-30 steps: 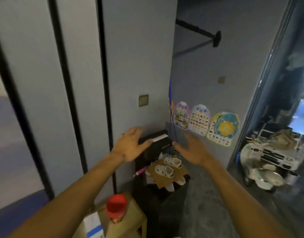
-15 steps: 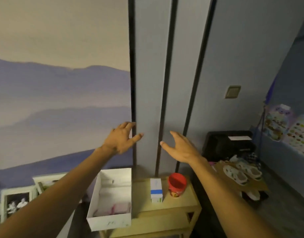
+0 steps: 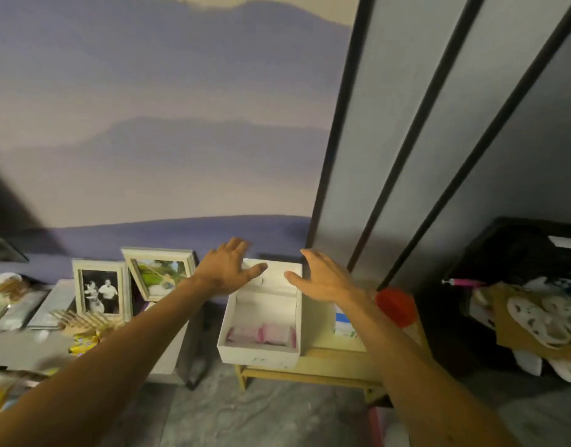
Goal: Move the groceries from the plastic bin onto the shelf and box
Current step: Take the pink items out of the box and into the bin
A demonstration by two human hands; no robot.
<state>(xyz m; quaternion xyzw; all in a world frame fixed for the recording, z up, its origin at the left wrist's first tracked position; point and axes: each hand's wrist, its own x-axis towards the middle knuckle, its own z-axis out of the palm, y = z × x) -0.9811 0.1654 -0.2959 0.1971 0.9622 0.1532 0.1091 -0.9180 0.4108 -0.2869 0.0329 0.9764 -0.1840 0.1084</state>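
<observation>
An open white box [image 3: 261, 351] sits on the left end of a low wooden shelf [image 3: 323, 359]; pink packets [image 3: 261, 333] lie in its bottom. My left hand [image 3: 227, 269] hovers above the box's far left corner, fingers spread, holding nothing. My right hand [image 3: 324, 277] hovers over the box's far right corner, also spread and empty. A red cup [image 3: 396, 306] and a small white and blue carton [image 3: 342, 324] stand on the shelf to the right of the box, partly behind my right forearm. No plastic bin shows clearly.
Two framed photos [image 3: 100, 290] lean on the wall over a grey low table [image 3: 22, 346] at left, with wooden forks and yellow packets. A black unit [image 3: 516, 250] and white sandals on cardboard [image 3: 542, 321] stand at right. Grey floor lies in front.
The view has swung left and down. The box and shelf moved toward the middle, the photo frames came into view, and both empty hands now hang over the box.
</observation>
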